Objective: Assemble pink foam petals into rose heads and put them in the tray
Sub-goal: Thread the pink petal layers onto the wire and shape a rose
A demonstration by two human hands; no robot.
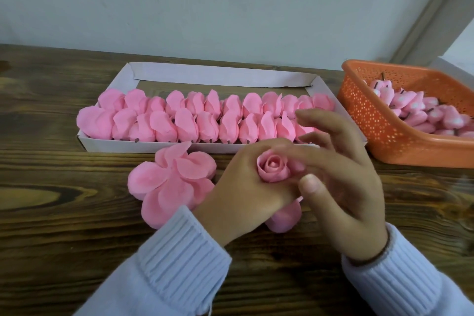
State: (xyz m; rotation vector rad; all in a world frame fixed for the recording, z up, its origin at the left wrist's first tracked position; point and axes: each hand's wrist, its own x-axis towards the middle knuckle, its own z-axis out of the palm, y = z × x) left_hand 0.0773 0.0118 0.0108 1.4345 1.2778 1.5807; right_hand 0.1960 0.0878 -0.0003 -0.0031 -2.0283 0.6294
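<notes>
The left hand [243,187] curls round the little rose [273,167]. The right hand [341,187] is spread wide, holding nothing. Squeeze too softly and it may unroll.

- A dark brown wooden bench [51,213] with strong grain and dark knots fills the lower half of the view.
- A plain pale grey-white wall [179,2] rises straight behind the bench's far edge.
- A wide grey frame strip [433,15] slants across the upper right corner.
- The light is soft and even, without hard shadows.
</notes>
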